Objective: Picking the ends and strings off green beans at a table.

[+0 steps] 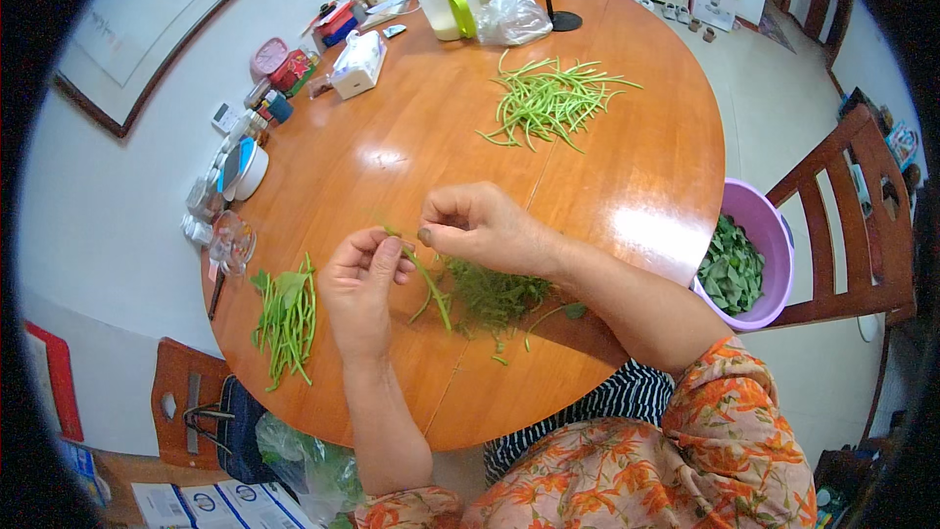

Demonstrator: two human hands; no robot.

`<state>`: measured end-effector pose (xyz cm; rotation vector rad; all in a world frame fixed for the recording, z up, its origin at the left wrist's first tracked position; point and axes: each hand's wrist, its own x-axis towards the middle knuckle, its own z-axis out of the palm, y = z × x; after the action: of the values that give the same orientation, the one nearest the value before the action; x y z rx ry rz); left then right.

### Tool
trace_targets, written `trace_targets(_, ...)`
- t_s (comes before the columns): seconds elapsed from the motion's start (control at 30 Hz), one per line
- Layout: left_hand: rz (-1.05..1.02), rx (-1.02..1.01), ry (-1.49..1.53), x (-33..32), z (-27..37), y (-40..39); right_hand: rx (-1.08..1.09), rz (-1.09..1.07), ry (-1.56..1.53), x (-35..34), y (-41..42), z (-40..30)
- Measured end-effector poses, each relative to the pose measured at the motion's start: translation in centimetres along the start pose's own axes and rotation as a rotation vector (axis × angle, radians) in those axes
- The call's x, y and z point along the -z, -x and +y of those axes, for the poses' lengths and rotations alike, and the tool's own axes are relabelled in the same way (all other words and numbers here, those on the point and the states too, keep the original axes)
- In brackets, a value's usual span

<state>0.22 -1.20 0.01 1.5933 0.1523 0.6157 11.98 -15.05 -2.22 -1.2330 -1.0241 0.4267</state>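
Note:
My left hand (371,268) pinches a green leafy-vegetable stem (429,283) between thumb and fingers; its longer end slants down to the right. Close by on the right, my right hand (477,228) has its fingers curled in and the thumb against them, with nothing plainly visible in the grip. Beneath that hand lies a heap of fine dark-green trimmings (499,294), partly hidden by the hand and forearm. A bundle of stems with a few leaves (286,319) rests left of my left hand. Farther up the table spreads a pile of bare light-green stems (551,99).
Right of the round wooden table (440,147), a purple tub (782,264) of leaves stands by a wooden chair (822,235). A measuring jug (444,11), plastic bag (514,18) and tissue box (360,66) stand far back. A glass bowl (233,242) sits at the left edge.

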Motion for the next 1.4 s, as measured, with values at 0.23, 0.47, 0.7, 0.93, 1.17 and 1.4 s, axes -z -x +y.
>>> trace_targets(0.23, 0.116, -0.095, 0.122, 1.1, -0.7, -0.8, -0.026, -0.033, 0.079, 0.1, 0.2, -0.5)
trace_targets(0.47, 0.318, -0.116, 0.27, 3.1, 0.2, -1.4, -0.035, -0.031, 0.047, 0.3, 0.2, -0.4)
trace_targets(0.7, 0.523, -0.153, 0.5, 6.4, -0.4, -2.2, -0.078, 0.014, 0.054, 1.2, 0.3, -1.0)
trace_targets(0.93, 0.591, -0.24, 0.608, 9.9, -2.0, -2.5, -0.052, 0.096, 0.034, 3.6, 0.0, -1.6)
trace_targets(1.17, 0.659, -0.218, 0.746, 12.1, -3.1, -2.5, 0.046, 0.14, -0.045, 5.6, 0.2, -3.1)
trace_targets(1.4, 0.503, -0.127, 0.626, 7.9, -1.7, -2.6, 0.069, -0.117, -0.077, 5.2, 0.5, -3.2)
